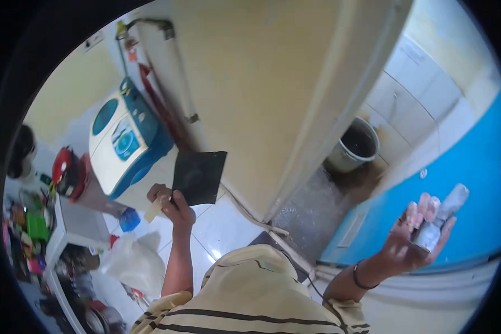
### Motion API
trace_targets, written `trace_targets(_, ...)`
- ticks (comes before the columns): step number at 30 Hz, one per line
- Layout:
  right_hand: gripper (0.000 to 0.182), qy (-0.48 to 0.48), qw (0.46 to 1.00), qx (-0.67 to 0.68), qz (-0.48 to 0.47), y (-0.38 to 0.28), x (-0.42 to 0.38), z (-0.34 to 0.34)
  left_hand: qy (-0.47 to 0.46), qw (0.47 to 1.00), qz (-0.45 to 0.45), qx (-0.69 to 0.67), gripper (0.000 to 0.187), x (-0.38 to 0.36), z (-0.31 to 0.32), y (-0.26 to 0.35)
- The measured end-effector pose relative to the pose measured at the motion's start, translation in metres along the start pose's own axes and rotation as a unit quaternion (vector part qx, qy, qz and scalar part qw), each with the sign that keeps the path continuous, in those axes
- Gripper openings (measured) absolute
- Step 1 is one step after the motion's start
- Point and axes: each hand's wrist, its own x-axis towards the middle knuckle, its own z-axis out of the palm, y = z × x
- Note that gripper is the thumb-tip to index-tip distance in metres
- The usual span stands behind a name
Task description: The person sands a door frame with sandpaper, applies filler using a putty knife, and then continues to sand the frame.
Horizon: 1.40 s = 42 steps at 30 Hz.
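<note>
My left hand (172, 206) is closed on a dark square sheet (199, 177), gripping it near its lower left corner. A small pale yellowish piece (152, 211) also shows at these fingers. Over on the right, my right hand (423, 231) is raised with its fingers curled round a greyish-white elongated object (428, 235), whose upper end sticks out past the fingers. What this object is cannot be made out. Behind it is a bright blue door (467, 167).
A wall edge (312, 111) stands between both sides. Beyond it, a bucket (359, 146) sits on a wet floor. At left are a blue-and-white washing machine (125, 142), a white shelf (80, 222) with kitchen items, and a white plastic bag (133, 261).
</note>
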Motion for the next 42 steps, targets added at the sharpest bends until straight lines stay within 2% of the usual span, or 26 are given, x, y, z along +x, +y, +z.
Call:
trace_targets(2, 0.042, -0.057, 0.987, 0.134, 0.065, -0.003, -0.001, 0.002, -0.019, 1.0, -0.004, -0.012, 0.014, -0.003, 0.005, -0.001)
trace_targets(5, 0.048, -0.033, 0.992, 0.105, 0.061, -0.008, -0.006, -0.004, -0.014, 0.998, -0.047, -0.036, 0.014, -0.012, 0.012, -0.008)
trace_targets(6, 0.05, 0.073, 0.991, 0.101, 0.056, -0.01, -0.01, 0.006, -0.004, 0.999, -0.021, -0.048, 0.013, -0.015, 0.016, -0.013)
trace_targets(7, 0.05, 0.1, 0.994, -0.046, -0.016, -0.002, -0.016, 0.004, -0.002, 0.997, -0.06, -0.05, 0.011, -0.02, 0.017, -0.005)
trace_targets(9, 0.06, 0.084, 0.994, -0.044, -0.058, 0.003, -0.02, -0.028, -0.012, 0.999, 0.027, -0.036, 0.015, -0.008, 0.014, 0.003)
trace_targets(10, 0.064, 0.055, 0.983, -0.15, -0.089, 0.011, -0.018, -0.036, -0.008, 0.995, 0.081, -0.049, 0.013, 0.008, 0.013, 0.011)
trace_targets(12, 0.073, 0.02, 0.921, -0.352, -0.168, 0.027, -0.016, -0.05, -0.01, 0.993, 0.111, -0.025, 0.01, 0.013, 0.005, 0.011)
trace_targets(13, 0.069, 0.074, 0.932, -0.339, -0.1, 0.027, -0.012, -0.059, -0.009, 0.994, 0.112, -0.015, 0.009, 0.015, 0.001, 0.015)
trace_targets(14, 0.062, 0.165, 0.968, -0.188, 0.0, 0.023, -0.008, -0.041, -0.009, 0.994, 0.113, -0.009, 0.009, 0.016, -0.004, 0.016)
trace_targets(15, 0.056, 0.282, 0.957, -0.011, 0.066, 0.019, -0.004, -0.022, 0.004, 0.994, 0.113, -0.006, 0.009, 0.015, -0.009, 0.013)
trace_targets(17, 0.05, 0.271, 0.932, -0.235, 0.056, 0.035, -0.022, 0.029, -0.011, 0.995, 0.097, 0.022, 0.009, 0.012, -0.027, 0.01)
trace_targets(19, 0.043, 0.073, 0.96, -0.27, 0.02, 0.053, -0.026, -0.013, -0.02, 0.996, 0.075, 0.046, 0.01, 0.012, -0.048, 0.015)
trace_targets(20, 0.041, -0.025, 0.962, -0.271, -0.002, 0.062, -0.028, -0.033, -0.027, 0.994, 0.082, 0.069, 0.01, 0.009, -0.057, 0.012)
trace_targets(21, 0.045, -0.08, 0.993, -0.035, 0.084, 0.065, -0.021, -0.034, -0.033, 0.991, 0.087, 0.091, 0.01, 0.008, -0.067, 0.009)
trace_targets(24, 0.039, 0.013, 0.991, 0.052, 0.125, 0.076, -0.034, -0.024, -0.042, 0.989, 0.066, 0.129, 0.012, 0.003, -0.087, 0.009)
trace_targets(26, 0.038, 0.001, 0.983, 0.096, 0.159, 0.078, -0.034, -0.022, -0.047, 0.987, 0.038, 0.148, 0.013, -0.002, -0.095, 0.006)
trace_targets(28, 0.037, -0.05, 0.968, 0.154, 0.19, 0.08, -0.031, -0.025, -0.048, 0.987, 0.085, 0.127, 0.013, 0.004, -0.095, 0.006)
trace_targets(30, 0.037, 0.005, 0.981, 0.071, 0.18, 0.079, -0.036, -0.016, -0.044, 0.987, 0.102, 0.116, 0.011, 0.007, -0.091, 0.007)
trace_targets(31, 0.038, 0.095, 0.983, -0.047, 0.151, 0.072, -0.043, 0.012, -0.041, 0.988, 0.096, 0.114, 0.01, 0.008, -0.087, 0.007)
trace_targets(33, 0.036, 0.201, 0.959, -0.141, 0.139, 0.06, -0.042, 0.034, -0.032, 0.99, 0.104, 0.091, 0.01, 0.01, -0.078, 0.005)
trace_targets(34, 0.035, 0.218, 0.956, -0.117, 0.158, 0.055, -0.039, 0.038, -0.033, 0.991, 0.093, 0.087, 0.01, 0.011, -0.074, 0.004)
trace_targets(36, 0.035, 0.154, 0.974, -0.072, 0.148, 0.054, -0.042, 0.029, -0.041, 0.994, 0.072, 0.071, 0.01, 0.014, -0.064, 0.006)
trace_targets(37, 0.035, 0.075, 0.989, -0.057, 0.113, 0.056, -0.045, 0.015, -0.054, 0.992, 0.081, 0.077, 0.01, 0.01, -0.061, -0.001)
trace_targets(40, 0.043, 0.118, 0.981, 0.032, 0.153, 0.033, -0.059, -0.012, -0.032, 0.998, 0.048, -0.011, 0.012, -0.003, -0.044, -0.02)
trace_targets(42, 0.039, 0.087, 0.981, 0.077, 0.158, 0.032, -0.064, -0.012, -0.043, 0.999, 0.006, -0.005, 0.017, -0.006, -0.032, -0.026)
